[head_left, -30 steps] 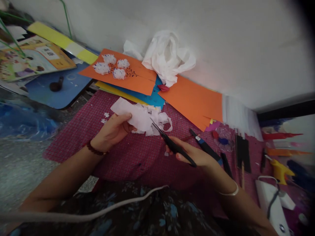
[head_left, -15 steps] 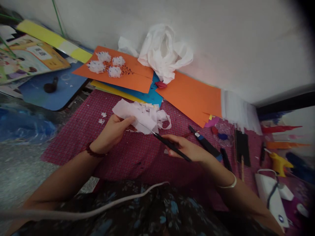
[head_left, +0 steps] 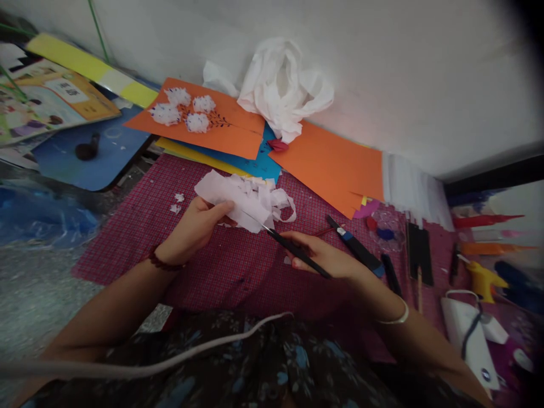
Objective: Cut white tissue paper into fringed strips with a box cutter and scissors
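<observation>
A piece of white paper [head_left: 246, 211] is pinched between the thumb and fingers of my left hand [head_left: 202, 222], low over the checked red cloth. My right hand [head_left: 317, 254] is closed around black-handled scissors [head_left: 295, 249], whose blade lies at the paper's right part. Behind the held sheet, curled paper strips [head_left: 278, 204] spread out to the right. Small paper scraps [head_left: 176, 204] rest on the cloth left of my left hand. Part of the scissors is hidden by my right fingers.
Orange sheets [head_left: 331, 164] lie at the back, one with white paper flowers [head_left: 198, 122]. A crumpled white tissue [head_left: 284, 85] sits against the wall. Right of my hand are a utility knife [head_left: 355, 246], a yellow glue gun [head_left: 487, 280] and a white power strip [head_left: 470, 334].
Both hands, the paper and the scissors stay almost in place. Only a very slight shift of the whole view shows.
</observation>
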Available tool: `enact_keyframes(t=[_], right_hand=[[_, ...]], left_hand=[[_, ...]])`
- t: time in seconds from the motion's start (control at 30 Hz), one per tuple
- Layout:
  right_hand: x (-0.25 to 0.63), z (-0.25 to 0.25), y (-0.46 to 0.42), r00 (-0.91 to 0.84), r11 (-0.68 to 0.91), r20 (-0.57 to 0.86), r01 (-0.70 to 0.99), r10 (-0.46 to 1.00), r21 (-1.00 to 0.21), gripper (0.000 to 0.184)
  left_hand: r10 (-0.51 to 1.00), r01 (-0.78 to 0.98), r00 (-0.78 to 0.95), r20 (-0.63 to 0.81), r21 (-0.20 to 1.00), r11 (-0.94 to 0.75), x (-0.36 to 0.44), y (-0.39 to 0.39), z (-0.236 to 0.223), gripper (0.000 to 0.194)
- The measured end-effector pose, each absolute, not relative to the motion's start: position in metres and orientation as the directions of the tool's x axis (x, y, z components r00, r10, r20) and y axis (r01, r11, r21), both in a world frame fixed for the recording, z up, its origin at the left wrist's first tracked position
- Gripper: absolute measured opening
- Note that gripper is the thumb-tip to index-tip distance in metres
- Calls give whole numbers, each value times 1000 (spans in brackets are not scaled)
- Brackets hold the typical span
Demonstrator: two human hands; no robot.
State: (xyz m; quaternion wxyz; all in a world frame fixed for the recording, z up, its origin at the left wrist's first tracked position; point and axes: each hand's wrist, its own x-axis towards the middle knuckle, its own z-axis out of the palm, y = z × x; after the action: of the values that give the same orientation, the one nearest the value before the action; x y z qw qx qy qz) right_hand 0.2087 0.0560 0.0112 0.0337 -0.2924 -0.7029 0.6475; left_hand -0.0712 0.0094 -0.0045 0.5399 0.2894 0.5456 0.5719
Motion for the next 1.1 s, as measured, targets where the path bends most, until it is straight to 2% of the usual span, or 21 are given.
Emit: enact_keyframes(t=[0.23, 0.37, 0.5, 0.6, 0.83, 1.1], right_hand=[[205, 2, 53, -812, -22, -323, 358, 486, -934, 59], [204, 2, 52, -800, 6, -332, 387, 499, -922, 63], [205, 5, 53, -812, 99, -322, 418, 486, -903, 70], [205, 7, 53, -818, 106, -317, 413, 480, -905, 69], [214, 12, 54, -800, 86, -326, 422, 504, -903, 65], [209, 8, 56, -809, 124, -306, 418, 503, -900, 67]], left_hand=[[954, -285, -176, -242, 940, 186, -75, 11, -9, 23], [960, -173, -155, -231, 964, 204, -77, 11, -8, 14], [974, -67, -132, -185, 982, 177, -76, 11, -6, 17], [980, -11, -131, -149, 989, 149, -74, 10, -2, 19], [957, -61, -220, -191, 981, 181, -69, 7, 6, 18], [971, -22, -78, -227, 974, 226, -65, 6, 9, 21]])
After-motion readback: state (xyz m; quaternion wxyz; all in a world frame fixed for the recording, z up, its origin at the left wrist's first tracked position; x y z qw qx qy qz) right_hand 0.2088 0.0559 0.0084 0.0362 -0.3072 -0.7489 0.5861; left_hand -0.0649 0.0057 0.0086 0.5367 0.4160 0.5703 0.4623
